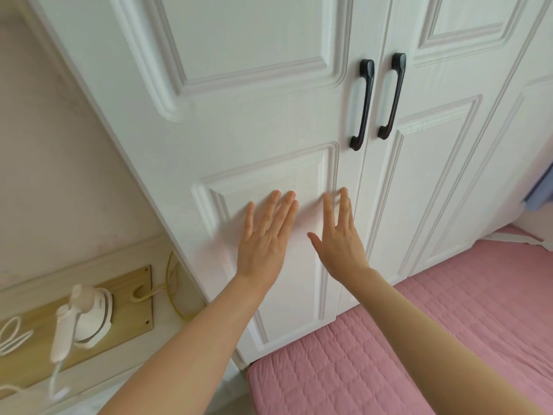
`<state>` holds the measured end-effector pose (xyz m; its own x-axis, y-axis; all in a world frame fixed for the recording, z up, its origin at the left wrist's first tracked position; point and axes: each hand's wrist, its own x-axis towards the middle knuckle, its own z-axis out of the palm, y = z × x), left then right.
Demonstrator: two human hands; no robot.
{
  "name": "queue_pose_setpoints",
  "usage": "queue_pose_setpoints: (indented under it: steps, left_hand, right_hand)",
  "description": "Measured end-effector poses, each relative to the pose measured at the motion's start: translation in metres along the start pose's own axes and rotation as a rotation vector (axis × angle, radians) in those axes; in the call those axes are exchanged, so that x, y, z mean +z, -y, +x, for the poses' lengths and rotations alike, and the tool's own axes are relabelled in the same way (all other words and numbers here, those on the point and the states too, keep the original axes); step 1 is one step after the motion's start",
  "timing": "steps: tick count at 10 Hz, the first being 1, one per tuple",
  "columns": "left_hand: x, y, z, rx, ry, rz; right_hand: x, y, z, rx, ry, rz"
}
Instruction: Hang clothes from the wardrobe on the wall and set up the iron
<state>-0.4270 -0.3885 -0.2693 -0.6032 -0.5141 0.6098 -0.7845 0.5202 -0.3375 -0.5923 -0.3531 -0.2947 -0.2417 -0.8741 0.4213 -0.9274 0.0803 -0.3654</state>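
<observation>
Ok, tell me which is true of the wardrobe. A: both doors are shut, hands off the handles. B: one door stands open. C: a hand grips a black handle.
A: the doors meet closed, and the left hand and right hand are spread open below the black handles.

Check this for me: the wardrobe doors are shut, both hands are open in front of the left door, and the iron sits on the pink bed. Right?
Wrong on the iron: the head view shows it by the wooden board, left of the wardrobe, not on the pink bed. The rest holds.
</observation>
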Motion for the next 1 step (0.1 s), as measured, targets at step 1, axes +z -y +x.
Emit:
queue_pose_setpoints:
  steps: [1]
  left_hand:
    - [-0.0061, 0.0063, -0.0327, -0.061, 0.094, 0.002]
  right_hand:
    - [0.0022, 0.0105, -0.0233, -0.035, 0.092, -0.064]
